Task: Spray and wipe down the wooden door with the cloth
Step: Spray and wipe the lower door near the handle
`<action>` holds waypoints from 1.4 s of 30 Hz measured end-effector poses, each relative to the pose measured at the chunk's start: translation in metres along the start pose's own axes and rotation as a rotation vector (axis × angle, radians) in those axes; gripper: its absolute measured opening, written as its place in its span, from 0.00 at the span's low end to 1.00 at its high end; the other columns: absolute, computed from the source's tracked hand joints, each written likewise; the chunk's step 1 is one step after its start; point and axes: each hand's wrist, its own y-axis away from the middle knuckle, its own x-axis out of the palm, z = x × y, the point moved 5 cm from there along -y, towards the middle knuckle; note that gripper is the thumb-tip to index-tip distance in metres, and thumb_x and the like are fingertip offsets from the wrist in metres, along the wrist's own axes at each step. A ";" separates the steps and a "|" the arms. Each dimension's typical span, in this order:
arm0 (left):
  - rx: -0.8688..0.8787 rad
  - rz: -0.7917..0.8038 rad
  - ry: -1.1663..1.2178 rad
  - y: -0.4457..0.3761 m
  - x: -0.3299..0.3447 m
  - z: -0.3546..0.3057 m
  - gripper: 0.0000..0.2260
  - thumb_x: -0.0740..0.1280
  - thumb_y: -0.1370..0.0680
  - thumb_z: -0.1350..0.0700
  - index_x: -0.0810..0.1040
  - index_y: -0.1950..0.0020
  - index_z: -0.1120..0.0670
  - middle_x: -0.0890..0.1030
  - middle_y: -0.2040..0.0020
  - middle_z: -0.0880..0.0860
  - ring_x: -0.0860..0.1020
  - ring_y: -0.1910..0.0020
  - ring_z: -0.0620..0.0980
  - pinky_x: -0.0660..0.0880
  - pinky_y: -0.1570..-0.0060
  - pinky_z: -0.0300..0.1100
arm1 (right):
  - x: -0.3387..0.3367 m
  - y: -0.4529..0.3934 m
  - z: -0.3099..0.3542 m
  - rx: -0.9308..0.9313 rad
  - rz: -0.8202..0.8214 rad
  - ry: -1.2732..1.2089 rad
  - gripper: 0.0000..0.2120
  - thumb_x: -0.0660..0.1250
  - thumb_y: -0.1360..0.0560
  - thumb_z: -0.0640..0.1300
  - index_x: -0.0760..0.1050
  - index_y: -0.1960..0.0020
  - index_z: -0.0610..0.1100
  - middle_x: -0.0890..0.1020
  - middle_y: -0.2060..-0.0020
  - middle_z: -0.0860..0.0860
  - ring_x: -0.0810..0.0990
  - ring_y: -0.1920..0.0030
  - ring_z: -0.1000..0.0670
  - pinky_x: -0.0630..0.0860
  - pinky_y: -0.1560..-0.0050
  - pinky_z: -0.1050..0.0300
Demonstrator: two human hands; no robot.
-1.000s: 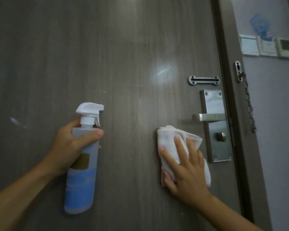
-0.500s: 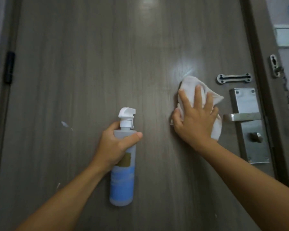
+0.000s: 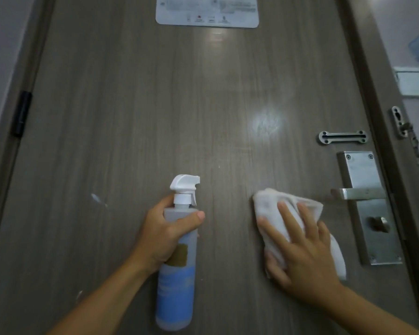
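I see the wooden door (image 3: pixel 155 117) filling the head view, grey-brown grain, shut against its frame. My left hand (image 3: pixel 162 234) has a grip clenched round the spray bottle (image 3: pixel 176 274), fingers wrapped behind the upper body, thumb across the front just under the neck. Bottle is upright, held in front of the door's lower middle, white trigger head (image 3: pixel 183 187) on top with nozzle pointing right. Blue band on the bottle's lower half, a brownish label patch near my palm. No finger on the trigger that I can see.

My right hand (image 3: pixel 305 252) lies flat, fingers straight and spread, pressing the cloth (image 3: pixel 276 209) against the door. Grip released, just palm pressure. Cloth is white, bunched, sticking out above my fingertips and on the right side of my hand. It sits just left of the metal lock plate (image 3: pixel 370 213), near the lever handle (image 3: pixel 358 193) but apart from it.

Above the plate, a slotted chain-guard bracket (image 3: pixel 342 137). The chain (image 3: pixel 416 151) hangs on the frame at right. Bright shiny patch (image 3: pixel 267 123) on the door above the cloth. White notice card (image 3: pixel 207 10) at the top centre. Black hinge (image 3: pixel 22 113) on the left edge. Small white mark (image 3: pixel 98 199) on the door left of the bottle. Wall switch plate (image 3: pixel 413 81) far right.
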 end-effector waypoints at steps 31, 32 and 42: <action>-0.056 -0.028 0.113 0.004 -0.001 -0.006 0.19 0.78 0.36 0.48 0.81 0.53 0.58 0.82 0.63 0.58 0.83 0.65 0.59 0.81 0.63 0.49 | -0.008 -0.118 0.015 0.000 0.028 -0.003 0.41 0.56 0.24 0.67 0.54 0.14 0.53 0.59 0.16 0.47 0.61 0.19 0.37 0.67 0.31 0.34; -0.045 -0.024 0.094 0.004 -0.001 -0.004 0.18 0.78 0.36 0.48 0.81 0.53 0.57 0.82 0.63 0.57 0.83 0.64 0.59 0.81 0.62 0.51 | -0.010 -0.141 0.017 0.061 0.005 -0.013 0.41 0.55 0.24 0.67 0.54 0.14 0.54 0.59 0.16 0.48 0.60 0.19 0.37 0.65 0.30 0.33; -0.062 -0.044 0.256 0.002 -0.005 -0.001 0.16 0.78 0.35 0.51 0.80 0.53 0.57 0.81 0.63 0.60 0.82 0.68 0.58 0.80 0.67 0.47 | -0.010 -0.199 0.045 0.056 -0.022 0.028 0.37 0.55 0.24 0.65 0.57 0.16 0.58 0.59 0.16 0.48 0.59 0.20 0.35 0.64 0.31 0.31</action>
